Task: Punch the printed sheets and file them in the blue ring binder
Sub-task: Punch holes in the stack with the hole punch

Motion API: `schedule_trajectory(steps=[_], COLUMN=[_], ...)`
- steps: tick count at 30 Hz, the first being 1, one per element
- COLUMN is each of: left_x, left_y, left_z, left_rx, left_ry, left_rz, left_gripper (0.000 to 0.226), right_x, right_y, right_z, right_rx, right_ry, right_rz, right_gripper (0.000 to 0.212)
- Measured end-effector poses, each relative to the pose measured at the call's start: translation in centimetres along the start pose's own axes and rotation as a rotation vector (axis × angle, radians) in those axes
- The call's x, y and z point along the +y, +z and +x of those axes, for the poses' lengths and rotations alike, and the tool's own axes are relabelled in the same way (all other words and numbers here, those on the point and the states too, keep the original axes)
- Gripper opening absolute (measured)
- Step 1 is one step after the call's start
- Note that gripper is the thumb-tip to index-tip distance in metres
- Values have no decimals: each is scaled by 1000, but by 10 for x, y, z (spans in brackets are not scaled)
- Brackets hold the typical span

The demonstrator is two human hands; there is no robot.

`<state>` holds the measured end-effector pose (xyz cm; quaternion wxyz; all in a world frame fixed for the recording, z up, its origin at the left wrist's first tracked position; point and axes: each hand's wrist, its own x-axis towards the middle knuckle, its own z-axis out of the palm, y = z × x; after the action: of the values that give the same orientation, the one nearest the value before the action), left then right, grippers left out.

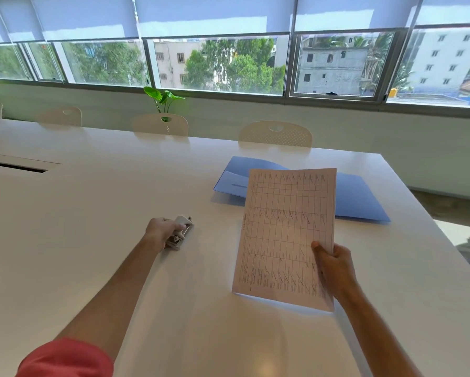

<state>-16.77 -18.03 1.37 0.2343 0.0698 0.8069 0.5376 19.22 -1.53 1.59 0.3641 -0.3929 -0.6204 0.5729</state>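
Early stage, nothing punched or filed yet. Our right hand (334,268) has a closed grip on the printed sheets (284,235), lifted off the table (92,213). Left hand (160,232) is wrapped round the hole punch (180,232). Blue binder (359,197) lies open just beyond the sheets.

You're in an office meeting room: a long white table (97,213) fills the frame, matching perforated chairs (275,134) line its far side, and roller blinds (214,14) hang over the wide window strip along the top
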Motion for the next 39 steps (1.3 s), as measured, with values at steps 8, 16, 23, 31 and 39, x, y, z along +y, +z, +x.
schedule_trajectory(steps=[8,16,23,31,39], left_x=[15,22,10,7,3], left_y=[62,113,150,155,156], left_z=[-49,-77,-92,-94,-92], left_rx=[-467,-603,-682,-761,-789], left_ry=[-222,-254,-287,-261,-169], left_rz=[-332,-508,-599,-593,-565], left_gripper=[6,25,20,29,42], right_x=[7,16,20,18,19], right_y=[-21,-55,-73,-72,-70], right_z=[-2,-3,-14,-17,-19], right_rx=[35,60,107,99,128], right_ry=[54,106,147,159,147], right_rz=[20,56,42,-15,-31], right_gripper=[20,18,19,19,16])
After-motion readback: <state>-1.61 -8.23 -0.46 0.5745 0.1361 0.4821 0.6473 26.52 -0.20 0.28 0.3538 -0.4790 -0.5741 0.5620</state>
